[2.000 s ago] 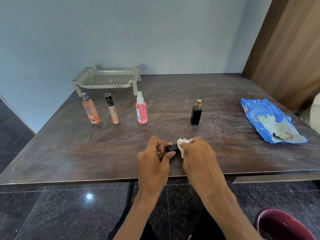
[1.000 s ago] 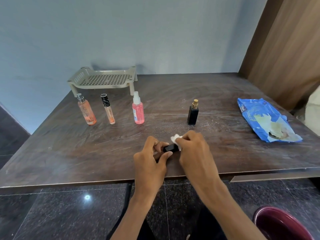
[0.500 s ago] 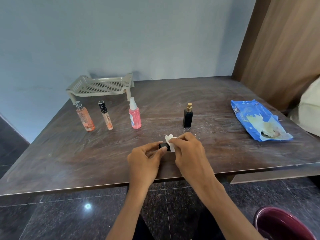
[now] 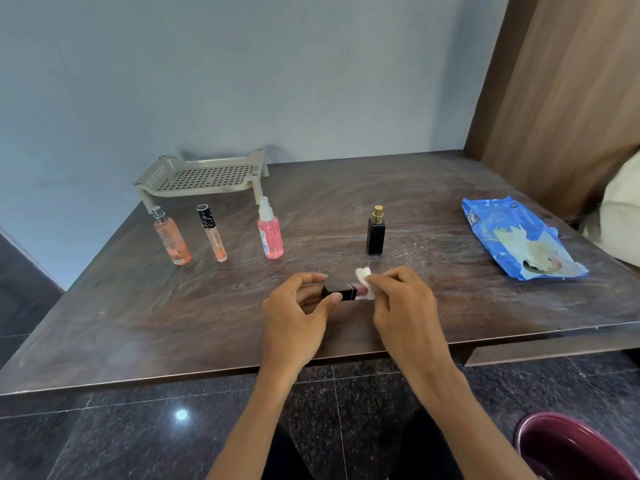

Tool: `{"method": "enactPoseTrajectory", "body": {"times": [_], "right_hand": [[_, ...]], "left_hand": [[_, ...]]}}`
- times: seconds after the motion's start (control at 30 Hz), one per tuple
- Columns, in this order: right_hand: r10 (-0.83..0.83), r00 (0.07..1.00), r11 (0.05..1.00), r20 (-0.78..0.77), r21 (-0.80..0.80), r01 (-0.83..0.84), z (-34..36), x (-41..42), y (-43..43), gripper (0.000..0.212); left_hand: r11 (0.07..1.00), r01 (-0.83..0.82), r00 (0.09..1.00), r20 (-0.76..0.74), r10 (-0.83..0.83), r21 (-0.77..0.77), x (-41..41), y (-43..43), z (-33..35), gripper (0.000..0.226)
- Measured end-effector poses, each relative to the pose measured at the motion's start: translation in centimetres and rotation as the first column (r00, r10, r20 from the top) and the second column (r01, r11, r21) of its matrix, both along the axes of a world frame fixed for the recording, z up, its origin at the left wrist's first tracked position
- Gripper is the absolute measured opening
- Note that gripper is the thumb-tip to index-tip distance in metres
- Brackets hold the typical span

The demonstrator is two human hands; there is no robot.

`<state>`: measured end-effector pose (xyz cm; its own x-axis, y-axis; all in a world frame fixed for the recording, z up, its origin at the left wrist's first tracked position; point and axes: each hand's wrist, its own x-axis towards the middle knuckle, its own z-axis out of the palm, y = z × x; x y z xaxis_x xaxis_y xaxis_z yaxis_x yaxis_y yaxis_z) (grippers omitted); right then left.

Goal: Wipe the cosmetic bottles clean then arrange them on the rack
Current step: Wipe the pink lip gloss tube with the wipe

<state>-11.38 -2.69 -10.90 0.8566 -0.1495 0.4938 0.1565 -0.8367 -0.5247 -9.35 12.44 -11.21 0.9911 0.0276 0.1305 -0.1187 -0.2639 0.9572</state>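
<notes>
Bottle (image 4: 341,293), likely light and slippery, pinched at its black end by left hand (image 4: 294,320); right hand (image 4: 405,306) pinches wipe (image 4: 363,276) at three o'clock.

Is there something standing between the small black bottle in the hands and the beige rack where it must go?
Yes. The pink spray bottle stands upright on the dark wooden table, roughly on the line from the small black bottle in the left hand to the beige perforated plastic rack. Lifting over it should clear it.

Soft even light, glare spot on floor (image 4: 181,415), edges bent, sl. blur.
</notes>
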Motion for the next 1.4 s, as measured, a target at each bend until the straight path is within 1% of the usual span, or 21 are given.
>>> {"method": "enactPoseTrajectory", "body": {"times": [0.07,0.17,0.27,0.33,0.47,0.53,0.57,0.67,0.77,0.83,0.93,1.0,1.1,1.2,1.33,1.4], "right_hand": [[-0.038,0.999,0.999,-0.026,0.003,0.038,-0.1,0.4,-0.9,0.017],[-0.032,0.998,0.999,-0.047,-0.029,0.03,-0.1,0.5,-0.5,0.016],[0.009,0.999,0.998,-0.032,-0.067,-0.012,-0.1,0.4,1.2,0.017],[0.053,0.998,0.994,-0.037,-0.089,-0.056,-0.1,0.1,2.6,0.017],[0.131,0.991,0.984,-0.028,-0.117,-0.133,-0.4,-0.5,3.8,0.029],[0.14,0.99,0.982,-0.018,-0.121,-0.142,-0.4,-0.3,3.0,0.029],[0.118,0.993,0.986,-0.024,-0.115,-0.12,-0.4,0.0,2.2,0.029],[-0.023,0.996,0.996,-0.084,-0.091,0.016,-0.3,0.8,-0.3,0.028],[-0.081,0.992,0.993,-0.098,-0.093,0.072,-0.2,1.0,-1.1,0.024],[-0.053,0.995,0.994,-0.089,-0.1,0.044,0.0,0.7,0.0,0.024],[0.067,0.997,0.994,-0.049,-0.086,-0.071,0.5,-0.4,2.7,0.024],[0.132,0.991,0.987,-0.037,-0.083,-0.134,0.6,-0.9,3.8,0.028],[0.168,0.986,0.983,-0.022,-0.072,-0.169,0.3,-0.5,3.4,0.03],[0.087,0.995,0.993,-0.038,-0.079,-0.09,0.1,0.0,1.5,0.029],[-0.057,0.996,0.998,-0.062,-0.036,0.055,0.2,0.9,-1.3,0.018],[-0.101,0.992,0.994,-0.078,-0.047,0.098,0.3,1.3,-1.7,0.017]], "left_hand": [[0.999,0.028,0.998,0.057,-0.03,0.036,-0.1,0.1,-0.1,0.027],[0.999,0.031,0.993,0.112,-0.036,0.044,-0.2,0.2,-0.7,0.026],[0.999,0.035,0.991,0.126,-0.038,0.022,-0.3,0.2,-1.1,0.03],[0.999,0.035,0.991,0.129,-0.04,0.04,-0.5,0.2,-1.2,0.035],[0.996,0.002,0.99,0.141,-0.014,0.091,-0.8,0.1,-1.2,0.04],[0.995,-0.013,0.989,0.146,-0.001,0.1,-1.0,0.0,-1.1,0.041],[0.996,-0.015,0.989,0.147,0.002,0.092,-1.0,-0.1,-1.1,0.042],[0.995,-0.017,0.987,0.162,0.002,0.093,-1.0,-0.1,-1.1,0.041],[0.995,-0.016,0.985,0.175,-0.002,0.098,-0.9,-0.1,-1.2,0.041],[0.995,-0.013,0.983,0.182,-0.004,0.096,-0.8,-0.2,-1.2,0.04],[0.995,-0.009,0.983,0.185,-0.009,0.098,-0.8,-0.1,-1.4,0.041],[0.996,0.0,0.984,0.179,-0.016,0.09,-0.7,0.0,-1.6,0.038],[0.996,0.008,0.984,0.177,-0.023,0.086,-0.7,0.0,-1.7,0.034],[0.995,0.005,0.984,0.177,-0.022,0.097,-0.8,-0.3,-1.6,0.036],[0.994,-0.004,0.98,0.196,-0.018,0.113,-0.7,-0.4,-1.6,0.037],[0.994,-0.003,0.981,0.192,-0.019,0.112,-0.7,-0.3,-1.5,0.037]]}}
